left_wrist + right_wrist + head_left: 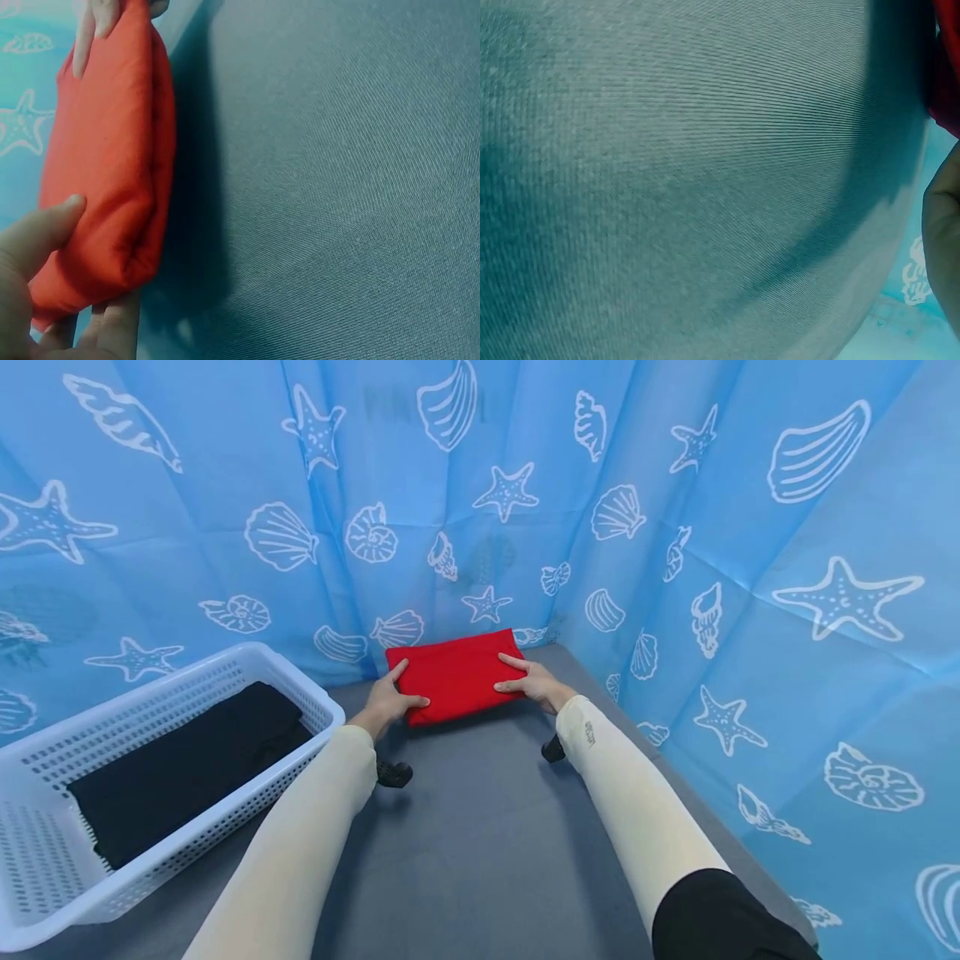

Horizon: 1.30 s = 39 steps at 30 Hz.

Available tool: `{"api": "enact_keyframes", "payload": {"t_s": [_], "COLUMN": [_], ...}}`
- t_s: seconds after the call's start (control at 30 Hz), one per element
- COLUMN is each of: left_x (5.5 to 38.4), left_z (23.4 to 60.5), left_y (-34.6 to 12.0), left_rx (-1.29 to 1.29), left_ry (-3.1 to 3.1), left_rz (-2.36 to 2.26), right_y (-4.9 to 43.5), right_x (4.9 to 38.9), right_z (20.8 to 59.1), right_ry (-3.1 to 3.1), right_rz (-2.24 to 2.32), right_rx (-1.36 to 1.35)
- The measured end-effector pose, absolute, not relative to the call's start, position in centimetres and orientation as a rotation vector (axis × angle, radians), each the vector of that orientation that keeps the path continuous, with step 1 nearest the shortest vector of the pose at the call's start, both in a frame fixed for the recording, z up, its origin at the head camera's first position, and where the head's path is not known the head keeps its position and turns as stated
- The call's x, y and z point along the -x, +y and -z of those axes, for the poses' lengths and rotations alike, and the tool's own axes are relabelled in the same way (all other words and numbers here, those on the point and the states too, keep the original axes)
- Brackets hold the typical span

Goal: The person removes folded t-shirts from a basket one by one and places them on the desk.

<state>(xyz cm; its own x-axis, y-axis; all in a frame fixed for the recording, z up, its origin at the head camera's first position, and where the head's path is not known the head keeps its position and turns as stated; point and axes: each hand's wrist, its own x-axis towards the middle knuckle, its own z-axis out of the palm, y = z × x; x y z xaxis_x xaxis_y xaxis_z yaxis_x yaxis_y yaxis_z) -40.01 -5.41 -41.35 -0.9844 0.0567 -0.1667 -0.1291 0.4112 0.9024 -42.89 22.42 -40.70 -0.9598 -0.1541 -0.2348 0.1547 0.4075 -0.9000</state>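
The head view looks forward and down from above; closer wrist views share grey surface [337,187] and red cloth [105,150].

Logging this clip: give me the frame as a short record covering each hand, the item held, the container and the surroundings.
Left hand: grips one end of the red folded cloth, thumb on its face, fingers beneath
Right hand: grips the other end
Held item: red folded cloth, layers visible along its edge; appears raised, with a shadow on the grey surface
Container: white perforated basket, on the person's left
Contents: black folded cloth
Backdrop: blue curtain with white shells and starfish
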Motion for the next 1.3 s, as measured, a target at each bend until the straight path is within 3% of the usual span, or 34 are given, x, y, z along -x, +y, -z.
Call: {"api": "enact_keyframes", "payload": {"t_s": [0.77,1.07,1.3], "left_x": [40.7,40.1,38.8], "left_z": [44.0,43.8,44.0], "left_y": [-5.3,-4.9,-4.1], "left_rx": [0.068,0.096,-0.027], "left_ry": [2.480,2.560,2.823], "left_rz": [-1.529,-1.451,-1.194], "right_y": [22.0,22.1,21.9], "right_x": [43.4,42.9,41.9], "right_z": [42.9,42.7,42.0], "right_ry": [2.464,2.552,2.630], "right_rz": [1.372,1.186,1.098], "right_rx": [-0.122,-0.069,0.056]}}
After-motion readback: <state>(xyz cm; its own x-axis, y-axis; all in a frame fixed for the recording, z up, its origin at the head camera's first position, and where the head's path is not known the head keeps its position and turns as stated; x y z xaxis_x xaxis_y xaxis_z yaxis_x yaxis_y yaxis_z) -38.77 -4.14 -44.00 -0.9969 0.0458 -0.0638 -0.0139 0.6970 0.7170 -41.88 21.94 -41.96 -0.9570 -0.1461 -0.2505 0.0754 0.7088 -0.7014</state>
